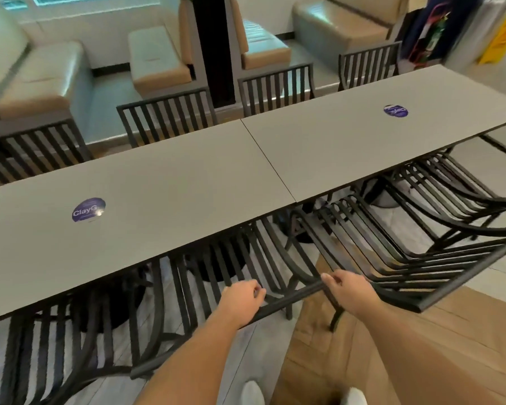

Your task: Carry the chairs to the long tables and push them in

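A long grey table (187,176) made of two tops runs across the view. Black slatted metal chairs stand along its near side. My left hand (243,296) and my right hand (348,287) both grip the top rail of the middle chair (292,298), whose seat reaches under the table edge. A second chair (421,258) sits to its right, with its backrest overlapping behind my right hand, and a third (70,346) sits to its left. More chairs (167,115) line the far side, pushed in.
Beige booth seats (158,57) and a dark pillar (214,48) stand behind the table. A yellow floor sign (500,33) and a trolley (427,33) are at the far right. My white shoes (253,393) stand on tile and wood floor.
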Tool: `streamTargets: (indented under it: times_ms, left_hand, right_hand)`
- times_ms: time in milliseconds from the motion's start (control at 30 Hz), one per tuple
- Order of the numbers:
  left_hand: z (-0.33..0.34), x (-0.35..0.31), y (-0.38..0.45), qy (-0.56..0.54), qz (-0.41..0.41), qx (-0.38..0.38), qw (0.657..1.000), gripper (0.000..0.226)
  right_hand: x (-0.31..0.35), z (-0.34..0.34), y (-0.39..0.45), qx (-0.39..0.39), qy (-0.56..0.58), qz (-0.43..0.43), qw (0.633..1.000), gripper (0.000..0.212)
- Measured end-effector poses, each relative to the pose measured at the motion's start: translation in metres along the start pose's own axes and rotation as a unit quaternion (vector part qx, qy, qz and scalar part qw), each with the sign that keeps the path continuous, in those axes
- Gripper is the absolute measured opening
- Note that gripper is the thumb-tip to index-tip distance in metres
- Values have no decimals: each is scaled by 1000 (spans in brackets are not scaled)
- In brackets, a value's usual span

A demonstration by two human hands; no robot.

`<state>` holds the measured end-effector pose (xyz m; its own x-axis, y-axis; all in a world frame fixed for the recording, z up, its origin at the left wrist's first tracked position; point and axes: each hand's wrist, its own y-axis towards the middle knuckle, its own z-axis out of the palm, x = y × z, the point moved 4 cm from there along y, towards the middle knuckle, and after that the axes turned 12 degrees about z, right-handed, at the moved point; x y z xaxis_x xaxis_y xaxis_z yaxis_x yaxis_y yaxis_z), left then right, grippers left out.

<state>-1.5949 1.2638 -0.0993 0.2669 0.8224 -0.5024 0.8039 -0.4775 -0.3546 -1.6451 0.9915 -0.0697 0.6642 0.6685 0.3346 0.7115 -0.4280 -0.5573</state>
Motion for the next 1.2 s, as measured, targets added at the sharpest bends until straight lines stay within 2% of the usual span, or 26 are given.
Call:
streamTargets:
  times_ms: [100, 300, 667, 900, 1200]
  left_hand:
    - [10, -47, 22, -13, 33, -9, 999, 30]
    - [52, -159, 64, -25, 91, -17, 995, 33]
    - [135, -346, 108, -71, 70, -16, 995, 27]
    - [151, -399, 148, -45, 80, -3, 996, 28]
    - [155, -415, 216, -28, 90, 25, 995, 29]
  right_hand:
    - [-46, -22, 7, -22, 11, 35, 999, 37]
    - [-145, -78, 30, -38, 13, 41, 998, 38]
    - [-303, -204, 85, -61, -56, 2, 997, 35]
    - [-340, -244, 118, -59, -48, -5, 997, 33]
    - [-340, -271, 166, -54, -64, -3, 997, 22]
